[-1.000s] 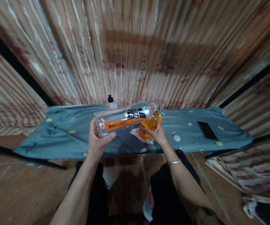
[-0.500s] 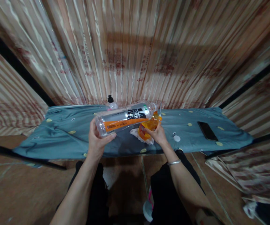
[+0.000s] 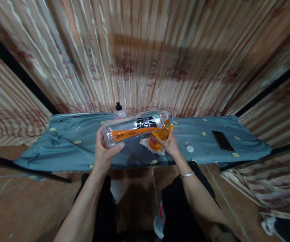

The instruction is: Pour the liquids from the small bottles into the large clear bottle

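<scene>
My left hand grips the base of a large clear plastic bottle with an orange, black and silver label. The bottle lies almost on its side in the air, its open mouth pointing right. My right hand is closed round a small orange container whose top meets the bottle's mouth. Under the container a white cloth lies on the blue-grey covered table. A white bottle cap rests on the cover just right of my right hand.
A small bottle with a black cap stands at the table's back edge. A black phone lies on the right part of the cover. Striped curtains hang behind and at both sides. My legs are below the table's front edge.
</scene>
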{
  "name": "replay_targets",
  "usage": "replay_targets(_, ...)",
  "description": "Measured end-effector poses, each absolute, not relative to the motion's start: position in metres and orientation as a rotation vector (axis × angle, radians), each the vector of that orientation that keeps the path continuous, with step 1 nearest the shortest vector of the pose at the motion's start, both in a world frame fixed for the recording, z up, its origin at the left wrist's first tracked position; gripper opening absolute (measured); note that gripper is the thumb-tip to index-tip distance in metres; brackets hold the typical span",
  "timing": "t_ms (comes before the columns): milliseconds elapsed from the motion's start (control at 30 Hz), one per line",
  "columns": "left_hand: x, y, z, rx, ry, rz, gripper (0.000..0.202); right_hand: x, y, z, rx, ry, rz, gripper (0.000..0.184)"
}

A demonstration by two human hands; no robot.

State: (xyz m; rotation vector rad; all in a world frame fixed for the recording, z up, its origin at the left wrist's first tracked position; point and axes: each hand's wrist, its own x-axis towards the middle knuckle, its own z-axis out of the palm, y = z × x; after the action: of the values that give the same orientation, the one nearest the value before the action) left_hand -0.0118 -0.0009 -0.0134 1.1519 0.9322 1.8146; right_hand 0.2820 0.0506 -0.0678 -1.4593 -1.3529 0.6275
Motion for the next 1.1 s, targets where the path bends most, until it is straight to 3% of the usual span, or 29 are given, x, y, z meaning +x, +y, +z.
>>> replay_targets(1100,-0.0088,-0.0027,-0.0099,1.126,0.954,1.83,0.097,0.2822,0.0514,-0.0688,-1.474,-1.358,0.601,0.082)
